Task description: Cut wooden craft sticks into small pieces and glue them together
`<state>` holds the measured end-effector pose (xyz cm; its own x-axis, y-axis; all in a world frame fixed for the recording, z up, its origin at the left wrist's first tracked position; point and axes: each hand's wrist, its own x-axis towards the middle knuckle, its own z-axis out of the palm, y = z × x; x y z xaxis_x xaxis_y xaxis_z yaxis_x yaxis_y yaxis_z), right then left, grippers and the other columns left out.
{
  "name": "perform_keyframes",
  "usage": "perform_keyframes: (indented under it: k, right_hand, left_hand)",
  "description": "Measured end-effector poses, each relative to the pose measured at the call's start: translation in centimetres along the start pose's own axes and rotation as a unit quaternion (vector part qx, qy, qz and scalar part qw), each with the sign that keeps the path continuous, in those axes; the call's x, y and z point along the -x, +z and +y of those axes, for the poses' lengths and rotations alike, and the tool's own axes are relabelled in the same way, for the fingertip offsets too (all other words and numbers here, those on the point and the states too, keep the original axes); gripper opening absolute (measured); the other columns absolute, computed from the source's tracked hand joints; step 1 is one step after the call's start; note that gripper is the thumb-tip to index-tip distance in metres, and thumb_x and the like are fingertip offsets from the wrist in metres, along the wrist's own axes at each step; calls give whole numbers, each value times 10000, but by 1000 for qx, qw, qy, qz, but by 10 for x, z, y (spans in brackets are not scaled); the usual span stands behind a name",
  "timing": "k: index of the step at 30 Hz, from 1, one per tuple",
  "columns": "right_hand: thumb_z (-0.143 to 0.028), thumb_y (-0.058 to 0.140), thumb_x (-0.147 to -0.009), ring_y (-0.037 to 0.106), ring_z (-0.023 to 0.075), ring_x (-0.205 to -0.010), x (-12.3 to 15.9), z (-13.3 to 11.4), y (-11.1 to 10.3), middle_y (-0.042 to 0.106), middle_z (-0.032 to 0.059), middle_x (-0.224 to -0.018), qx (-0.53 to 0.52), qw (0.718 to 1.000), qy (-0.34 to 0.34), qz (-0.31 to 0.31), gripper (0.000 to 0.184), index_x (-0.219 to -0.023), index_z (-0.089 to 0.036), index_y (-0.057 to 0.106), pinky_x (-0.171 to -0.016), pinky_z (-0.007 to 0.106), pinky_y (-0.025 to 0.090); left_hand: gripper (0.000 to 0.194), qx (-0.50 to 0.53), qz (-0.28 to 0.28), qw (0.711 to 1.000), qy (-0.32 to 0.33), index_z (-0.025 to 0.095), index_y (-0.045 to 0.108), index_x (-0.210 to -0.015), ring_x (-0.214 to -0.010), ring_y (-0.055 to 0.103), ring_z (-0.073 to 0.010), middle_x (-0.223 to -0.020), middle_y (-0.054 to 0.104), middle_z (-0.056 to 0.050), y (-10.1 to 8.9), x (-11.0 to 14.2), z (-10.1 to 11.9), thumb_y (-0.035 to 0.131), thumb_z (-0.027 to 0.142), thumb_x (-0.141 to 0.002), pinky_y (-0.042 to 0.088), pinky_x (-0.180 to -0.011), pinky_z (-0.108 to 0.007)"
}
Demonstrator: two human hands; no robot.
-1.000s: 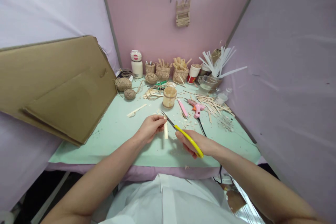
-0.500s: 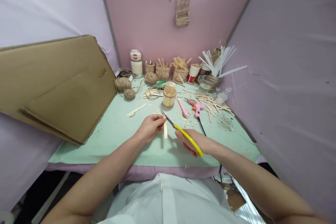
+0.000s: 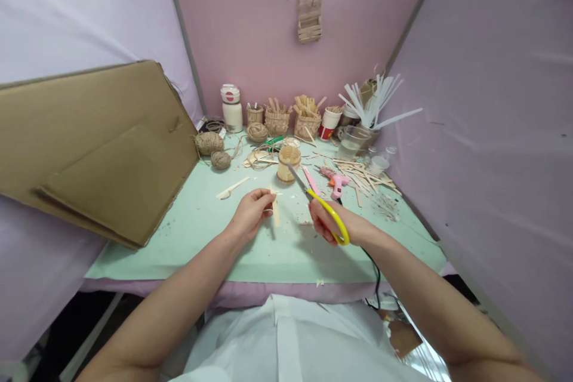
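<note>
Nearest, both bare forearms reach forward and inward over the counter (image 3: 197,256). The left hand (image 3: 250,215) comes in from the left with its back partly up, thumb and fingers (image 3: 264,196) pinched together on what seems to be a pale wooden strip (image 3: 276,213); blur hides the exact contact. The right hand (image 3: 326,224), angled inward from the right, has its fingers curled around the yellow handles of the scissors (image 3: 330,215), whose blades point forward and to the left, apart from the left hand.

Beyond the hands, a small wooden cup (image 3: 289,166) stands upright, the blade tips overlapping it in view. To its right lie a pink cutter (image 3: 310,180), a pink glue gun (image 3: 339,184) and scattered thin sticks (image 3: 362,176); to its left sit twine balls (image 3: 209,144). Farther back, stick-filled baskets (image 3: 307,126) stand before the pink wall (image 3: 250,30).
</note>
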<state>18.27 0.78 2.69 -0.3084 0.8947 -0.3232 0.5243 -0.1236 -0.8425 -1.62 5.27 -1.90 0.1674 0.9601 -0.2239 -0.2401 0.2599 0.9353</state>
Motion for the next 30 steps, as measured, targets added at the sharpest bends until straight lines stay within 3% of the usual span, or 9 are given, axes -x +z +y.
perform_keyframes:
  k: [4, 7, 10, 12, 15, 18, 21, 24, 30]
  right_hand:
    - [-707, 234, -827, 381, 78, -298, -9, 11, -6, 414, -56, -395, -128, 987, -76, 63, 567, -646, -198, 406, -326, 192, 314]
    - [-775, 238, -772, 328, 81, -274, -26, 19, 0, 394, -71, -396, -262, 951, -117, 111, 586, -702, -214, 393, -294, 202, 295]
    - [-803, 268, -737, 329, 80, -286, -47, 22, 7, 405, -61, -421, -332, 910, -143, 203, 595, -692, -220, 380, -287, 202, 288]
    - [-791, 241, -754, 337, 84, -299, -58, 24, 10, 391, -56, -420, -349, 893, -154, 239, 586, -663, -223, 356, -298, 205, 302]
    - [-762, 225, -782, 339, 83, -303, -66, 28, 11, 377, -55, -416, -364, 878, -160, 265, 569, -631, -224, 336, -309, 205, 314]
    - [-747, 236, -797, 360, 77, -303, -64, 32, 10, 384, -54, -408, -363, 876, -160, 273, 570, -622, -218, 355, -325, 198, 321]
    - [-747, 246, -797, 373, 77, -304, -60, 33, 10, 371, -52, -385, -359, 878, -158, 276, 586, -597, -211, 370, -326, 193, 310]
    - [-751, 269, -786, 359, 73, -298, -58, 31, 12, 375, -54, -393, -363, 876, -162, 274, 583, -596, -210, 377, -317, 195, 307]
    - [-777, 316, -743, 362, 82, -294, -59, 29, 16, 399, -63, -405, -364, 877, -165, 266, 570, -650, -218, 374, -304, 199, 291]
  left_hand:
    - [229, 41, 29, 999, 12, 173, 511, -762, -672, 549, -100, -747, 582, -4, 2, 0, 2, 661, 300, -644, 436, -603, -213]
    - [198, 42, 31, 999, 17, 194, 473, -776, -560, 511, -91, -669, 554, 22, 4, 1, 6, 606, 309, -683, 416, -552, -222]
    - [136, -117, 8, 990, 78, 205, 524, -778, -466, 411, -85, -560, 480, 50, 4, -1, 13, 568, 318, -717, 347, -493, -208]
    - [109, -291, -33, 945, 148, 202, 598, -770, -561, 487, -126, -598, 541, 11, 3, -4, 18, 577, 295, -717, 379, -557, -230]
    - [172, -498, -93, 832, 227, 202, 665, -841, -859, 578, -207, -900, 651, -70, 5, -12, 18, 517, 212, -755, 413, -740, -271]
    - [366, -604, -155, 736, 264, 227, 623, -1068, -1041, 558, -223, -1250, 548, -72, 8, -19, 10, 404, 123, -793, 401, -838, -293]
    - [430, -648, -190, 687, 268, 263, 547, -1187, -1105, 535, -210, -1342, 481, -47, 10, -23, 0, 361, 122, -825, 405, -856, -289]
    - [400, -661, -193, 678, 257, 278, 545, -1172, -1111, 531, -197, -1327, 500, -36, 10, -25, -4, 371, 143, -838, 406, -858, -278]
    - [289, -657, -160, 700, 229, 244, 587, -1026, -1016, 564, -198, -1123, 614, -62, 8, -25, -2, 420, 149, -811, 406, -801, -266]
